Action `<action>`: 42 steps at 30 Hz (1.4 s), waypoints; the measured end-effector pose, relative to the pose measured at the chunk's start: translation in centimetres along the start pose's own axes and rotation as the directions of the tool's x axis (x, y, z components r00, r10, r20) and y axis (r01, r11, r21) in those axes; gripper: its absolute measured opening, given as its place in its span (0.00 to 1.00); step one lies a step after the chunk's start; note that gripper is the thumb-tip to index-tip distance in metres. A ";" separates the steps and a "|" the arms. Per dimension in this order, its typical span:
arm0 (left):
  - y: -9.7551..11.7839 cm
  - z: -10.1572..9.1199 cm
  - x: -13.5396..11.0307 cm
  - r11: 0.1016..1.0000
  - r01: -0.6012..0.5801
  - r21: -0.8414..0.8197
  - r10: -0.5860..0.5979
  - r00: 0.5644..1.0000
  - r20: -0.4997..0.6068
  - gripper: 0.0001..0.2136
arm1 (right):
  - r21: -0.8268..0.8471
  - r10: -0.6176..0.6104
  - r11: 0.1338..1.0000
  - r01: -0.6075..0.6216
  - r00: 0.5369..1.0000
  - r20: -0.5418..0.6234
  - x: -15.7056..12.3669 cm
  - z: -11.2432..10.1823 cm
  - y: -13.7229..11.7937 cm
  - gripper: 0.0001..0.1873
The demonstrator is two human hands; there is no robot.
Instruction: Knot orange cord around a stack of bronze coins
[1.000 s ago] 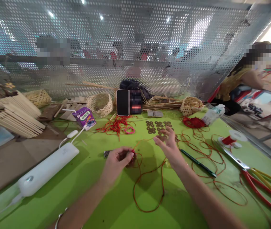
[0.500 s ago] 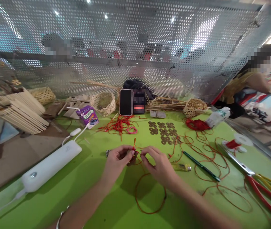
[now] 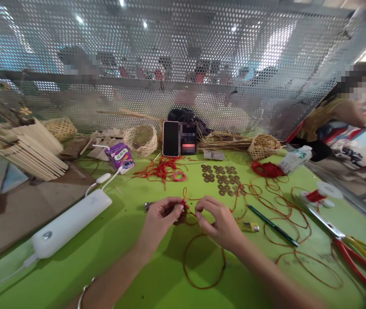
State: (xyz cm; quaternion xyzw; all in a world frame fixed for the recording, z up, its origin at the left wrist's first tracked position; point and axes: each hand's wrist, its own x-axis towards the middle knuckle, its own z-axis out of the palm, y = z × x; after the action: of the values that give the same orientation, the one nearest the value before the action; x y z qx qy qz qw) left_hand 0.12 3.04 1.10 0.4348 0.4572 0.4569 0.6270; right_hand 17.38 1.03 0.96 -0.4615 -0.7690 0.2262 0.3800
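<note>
The right hand [image 3: 218, 219], spread near the discs [image 3: 221, 179] a second earlier, had been brought back beside the left hand [image 3: 163, 214] at the frame's centre, and the lighter [image 3: 250, 227] had been uncovered. A red knot [image 3: 183, 204] was pinched in the left fingers, a small loop raised above it; a strand was held between the right thumb and forefinger, which were narrowly closed. The thin, orange-red cord [image 3: 184, 257] was curled round at lower centre. The brown, round discs were laid in clusters on the green surface [image 3: 157, 279]; a basket [image 3: 142, 141], at upper centre, was woven of pale strips.
</note>
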 end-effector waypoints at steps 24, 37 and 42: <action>-0.1 -0.1 -0.2 0.990 -0.074 0.116 0.075 0.997 -0.011 0.09 | 0.304 0.282 0.910 -0.282 0.958 0.047 0.6 1.6 -1.0 0.06; 0.3 0.3 -0.4 0.998 -0.052 0.040 0.055 0.995 -0.085 0.10 | 0.108 0.188 0.976 -0.189 0.982 0.019 0.2 1.5 -2.3 0.09; 0.2 0.1 -0.2 0.997 -0.042 0.069 0.045 0.998 -0.037 0.12 | 0.124 0.181 0.976 -0.181 0.983 0.016 0.1 1.6 -2.0 0.08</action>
State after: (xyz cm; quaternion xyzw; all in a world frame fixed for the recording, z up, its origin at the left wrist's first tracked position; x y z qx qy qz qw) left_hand 0.12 2.84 1.38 0.4571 0.4750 0.4626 0.5928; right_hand 15.04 0.15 1.40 -0.5044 -0.7089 0.3087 0.3843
